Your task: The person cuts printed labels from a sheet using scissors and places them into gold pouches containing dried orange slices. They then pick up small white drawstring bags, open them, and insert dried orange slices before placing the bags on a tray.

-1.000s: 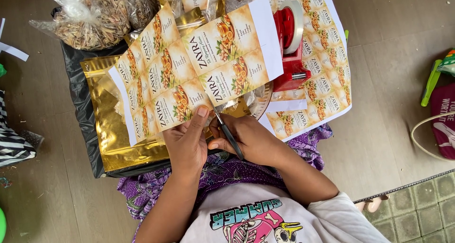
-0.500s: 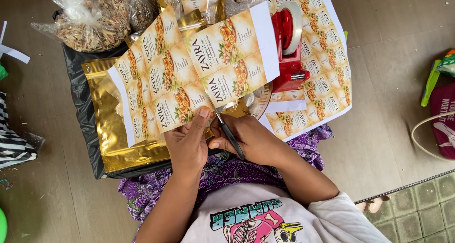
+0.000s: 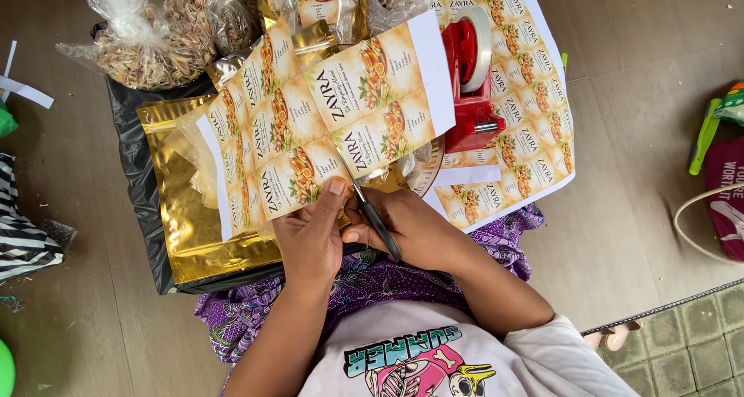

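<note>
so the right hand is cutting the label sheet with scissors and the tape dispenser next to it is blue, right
Not quite: the tape dispenser is red, not blue, as the head view shows. The rest holds: the right hand works the scissors on the label sheet.

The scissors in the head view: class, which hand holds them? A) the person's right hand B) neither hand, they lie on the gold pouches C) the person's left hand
A: the right hand grips the scissors, cutting into the sheet of labels that the left hand holds up.
</note>
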